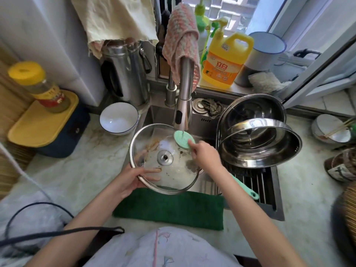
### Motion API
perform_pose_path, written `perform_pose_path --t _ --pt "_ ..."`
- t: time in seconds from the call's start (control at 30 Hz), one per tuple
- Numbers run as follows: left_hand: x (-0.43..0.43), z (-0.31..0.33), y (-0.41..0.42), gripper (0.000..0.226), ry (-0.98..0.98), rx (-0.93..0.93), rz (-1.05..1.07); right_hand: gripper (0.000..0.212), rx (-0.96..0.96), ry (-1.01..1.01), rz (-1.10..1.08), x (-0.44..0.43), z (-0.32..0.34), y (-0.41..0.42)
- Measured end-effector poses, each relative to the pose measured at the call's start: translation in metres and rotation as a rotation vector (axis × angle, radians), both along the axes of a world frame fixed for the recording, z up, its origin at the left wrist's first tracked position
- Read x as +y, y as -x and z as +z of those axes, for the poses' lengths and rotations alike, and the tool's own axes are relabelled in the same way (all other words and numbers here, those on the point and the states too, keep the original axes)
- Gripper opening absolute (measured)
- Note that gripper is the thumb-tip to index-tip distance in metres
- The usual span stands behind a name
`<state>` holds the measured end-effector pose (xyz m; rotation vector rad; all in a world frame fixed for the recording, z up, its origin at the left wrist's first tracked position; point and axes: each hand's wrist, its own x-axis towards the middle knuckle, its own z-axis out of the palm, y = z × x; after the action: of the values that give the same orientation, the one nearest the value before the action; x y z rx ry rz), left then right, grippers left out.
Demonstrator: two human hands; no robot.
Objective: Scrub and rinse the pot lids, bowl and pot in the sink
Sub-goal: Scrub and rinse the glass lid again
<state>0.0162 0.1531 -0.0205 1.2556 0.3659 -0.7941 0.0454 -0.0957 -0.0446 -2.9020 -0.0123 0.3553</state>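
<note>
A glass pot lid (pixel 169 170) with a steel rim and centre knob is held over the sink, underside up, smeared with brown residue. My left hand (pixel 133 179) grips its near-left rim. My right hand (pixel 204 154) holds a round green sponge pad (pixel 183 138) against the lid's far side, under the faucet head (pixel 182 114). A steel pot (pixel 252 112) stands at the right on a roll-up drying rack (pixel 256 180). A steel lid (pixel 260 145) leans against the pot. A white bowl (pixel 119 118) rests on the counter left of the sink.
A green mat (pixel 169 209) lies along the sink's front edge. A yellow detergent jug (pixel 225 60) and an enamel mug (pixel 264 53) stand on the windowsill. A steel kettle (pixel 125 72) is at the back left. A green brush handle (pixel 248 190) lies on the rack.
</note>
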Motion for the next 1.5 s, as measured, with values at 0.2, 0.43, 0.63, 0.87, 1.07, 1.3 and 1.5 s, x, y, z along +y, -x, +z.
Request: perform_pose_path --t 0.2,0.43,0.63,0.87,1.07,1.3,1.5 --pt "0.001 0.007 -0.002 0.117 0.039 -0.035 0.078 0.055 0.236 -0.603 -0.236 -0.045 0.003 0.059" --pt "-0.013 0.022 -0.002 0.055 0.073 -0.033 0.137 0.029 0.297 -1.263 -0.826 -0.009 -0.002 0.044" --pt "-0.015 0.023 -0.008 0.028 0.083 0.081 0.145 0.017 0.321 -1.572 -1.037 0.004 0.009 0.031" --pt "-0.005 -0.002 -0.03 0.045 -0.318 -0.064 0.043 0.024 0.075 -1.386 -1.045 0.006 0.009 0.031" --pt "-0.058 -0.026 -0.036 0.069 -1.044 -0.951 -0.838 0.024 -0.071 -1.353 -1.025 -0.001 0.02 0.029" --pt "-0.093 -0.06 -0.098 0.07 -1.085 -0.977 -0.933 0.022 -0.102 -1.304 -1.064 -0.015 0.039 0.036" --pt "-0.127 -0.061 -0.069 0.054 -0.7 -1.262 -0.951 0.016 -0.045 -1.257 -1.043 -0.013 0.045 0.038"
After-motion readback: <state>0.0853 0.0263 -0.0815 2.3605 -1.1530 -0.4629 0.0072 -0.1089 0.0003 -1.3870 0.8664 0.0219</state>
